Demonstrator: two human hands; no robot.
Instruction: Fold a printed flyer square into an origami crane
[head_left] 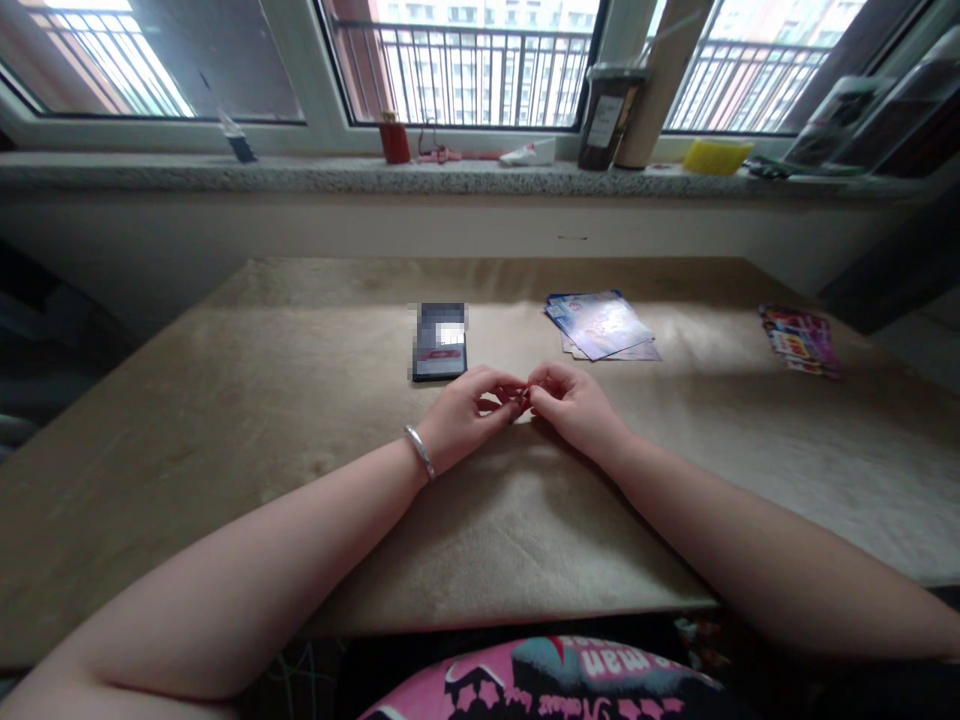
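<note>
Both hands meet low over the middle of the table, fingertips together. My left hand (pixel 478 405), with a silver bangle (pixel 419 453) on its wrist, is pinched closed. My right hand (pixel 571 400) is curled closed against it. Between the fingertips is something small and dark reddish (pixel 525 397), mostly hidden, and its kind does not show. Just beyond my left hand lies a dark phone-like rectangle (pixel 439 345), partly blurred out. Past my right hand, a small stack of bluish-purple printed sheets (pixel 598 325) rests on the table.
The beige-covered table (pixel 225 420) reaches to the wall below the window. Colourful printed packets (pixel 801 342) lie at the far right. Along the stone sill (pixel 300 178) stand a red container (pixel 394 138), a dark lidded jar (pixel 602 118) and a yellow sponge-like block (pixel 717 156).
</note>
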